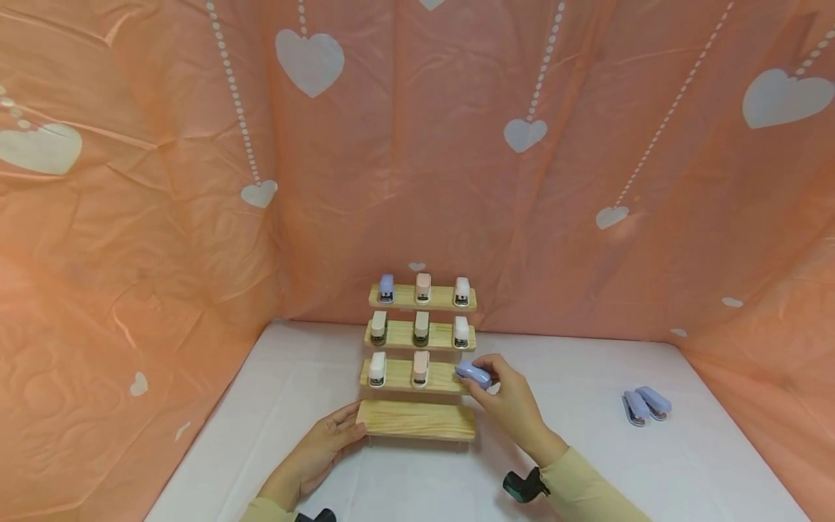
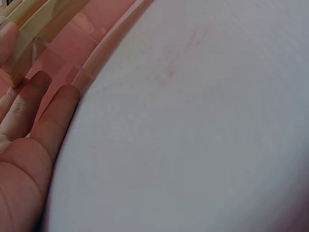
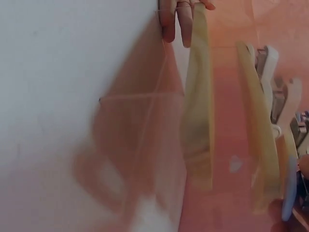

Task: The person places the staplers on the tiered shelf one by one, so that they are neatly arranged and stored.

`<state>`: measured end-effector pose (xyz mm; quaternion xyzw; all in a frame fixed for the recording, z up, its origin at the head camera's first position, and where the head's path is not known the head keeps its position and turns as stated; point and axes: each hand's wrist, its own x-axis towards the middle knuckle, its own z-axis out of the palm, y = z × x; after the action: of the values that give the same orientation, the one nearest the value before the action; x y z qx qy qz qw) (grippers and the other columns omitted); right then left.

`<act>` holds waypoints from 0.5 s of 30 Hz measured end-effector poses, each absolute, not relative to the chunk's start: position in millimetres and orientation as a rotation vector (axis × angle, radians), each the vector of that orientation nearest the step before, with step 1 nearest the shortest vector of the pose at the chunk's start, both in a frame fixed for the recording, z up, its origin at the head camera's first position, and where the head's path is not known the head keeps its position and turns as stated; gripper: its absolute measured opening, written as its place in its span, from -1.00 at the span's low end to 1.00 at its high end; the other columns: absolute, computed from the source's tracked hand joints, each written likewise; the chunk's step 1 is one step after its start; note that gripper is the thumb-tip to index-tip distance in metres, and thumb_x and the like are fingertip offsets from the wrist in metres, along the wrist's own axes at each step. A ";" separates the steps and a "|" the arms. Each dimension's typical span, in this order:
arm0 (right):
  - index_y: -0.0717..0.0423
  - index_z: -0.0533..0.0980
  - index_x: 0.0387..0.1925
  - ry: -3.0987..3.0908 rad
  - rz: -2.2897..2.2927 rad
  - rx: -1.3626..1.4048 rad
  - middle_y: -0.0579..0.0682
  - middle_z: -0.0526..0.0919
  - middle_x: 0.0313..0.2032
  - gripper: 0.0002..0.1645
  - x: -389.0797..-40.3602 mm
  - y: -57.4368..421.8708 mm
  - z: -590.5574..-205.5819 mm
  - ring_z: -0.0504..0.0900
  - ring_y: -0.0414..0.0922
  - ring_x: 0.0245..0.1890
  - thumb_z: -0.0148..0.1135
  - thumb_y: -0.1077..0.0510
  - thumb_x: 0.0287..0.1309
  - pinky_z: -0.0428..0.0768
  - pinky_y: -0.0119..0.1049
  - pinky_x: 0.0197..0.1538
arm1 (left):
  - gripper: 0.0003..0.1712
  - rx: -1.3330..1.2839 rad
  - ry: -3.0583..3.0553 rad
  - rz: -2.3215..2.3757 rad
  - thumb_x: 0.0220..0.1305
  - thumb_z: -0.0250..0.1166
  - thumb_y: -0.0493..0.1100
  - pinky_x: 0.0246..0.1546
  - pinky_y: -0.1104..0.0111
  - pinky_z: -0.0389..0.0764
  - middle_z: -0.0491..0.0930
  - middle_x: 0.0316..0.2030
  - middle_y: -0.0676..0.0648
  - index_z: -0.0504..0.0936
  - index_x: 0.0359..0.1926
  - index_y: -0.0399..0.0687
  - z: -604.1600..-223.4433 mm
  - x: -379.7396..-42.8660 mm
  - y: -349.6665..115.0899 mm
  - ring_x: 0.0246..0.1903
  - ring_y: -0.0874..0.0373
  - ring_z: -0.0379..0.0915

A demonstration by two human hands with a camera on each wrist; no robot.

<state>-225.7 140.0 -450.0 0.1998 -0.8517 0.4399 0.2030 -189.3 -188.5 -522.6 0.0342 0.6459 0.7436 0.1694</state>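
A purple mini stapler (image 1: 475, 373) is pinched between the thumb and fingers of my right hand (image 1: 518, 412), at the right end of the second-lowest shelf (image 1: 440, 376). It lies crosswise there; whether its base touches the wood I cannot tell. My left hand (image 1: 326, 446) grips the left end of the bare lowest shelf (image 1: 417, 419) of a tiered wooden stand, its fingers (image 2: 21, 113) reaching beneath the board in the left wrist view. On the held stapler's shelf stand a white stapler (image 1: 377, 368) and a pink stapler (image 1: 420, 368).
Upper shelves carry several more staplers, including a purple one (image 1: 387, 288), a pink one (image 1: 422, 287) and a cream one (image 1: 379, 328). Two purple staplers (image 1: 646, 404) lie on the white table (image 1: 574, 384) at the right. An orange heart-patterned curtain (image 1: 404, 181) encloses the back and sides.
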 end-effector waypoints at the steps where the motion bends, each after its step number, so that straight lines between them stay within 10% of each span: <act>1: 0.04 0.51 -0.18 -2.379 1.207 0.561 -0.13 0.63 -0.30 -0.66 -225.9 137.2 -449.7 0.56 -0.21 -0.33 0.47 0.23 0.01 0.62 -0.26 -0.37 | -0.04 0.094 1.837 2.111 0.31 0.29 -0.03 0.22 0.28 0.42 0.09 0.38 -0.43 -0.05 0.44 -0.43 -522.4 -189.2 -188.5 0.32 -0.12 0.18; 15: 0.06 0.55 -0.11 -2.426 1.018 0.519 -0.01 0.66 -0.21 -0.64 -230.7 116.4 -449.4 0.57 -0.15 -0.26 0.47 0.15 0.03 0.63 -0.18 -0.22 | -0.05 0.108 1.832 2.115 0.32 0.28 -0.04 0.23 0.29 0.41 0.08 0.38 -0.43 -0.05 0.44 -0.43 -523.7 -189.4 -188.9 0.33 -0.12 0.17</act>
<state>-230.7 116.4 -449.4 0.1886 -0.8808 0.3696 0.2280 -189.4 -188.9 -523.7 0.0381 0.6446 0.7444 0.1700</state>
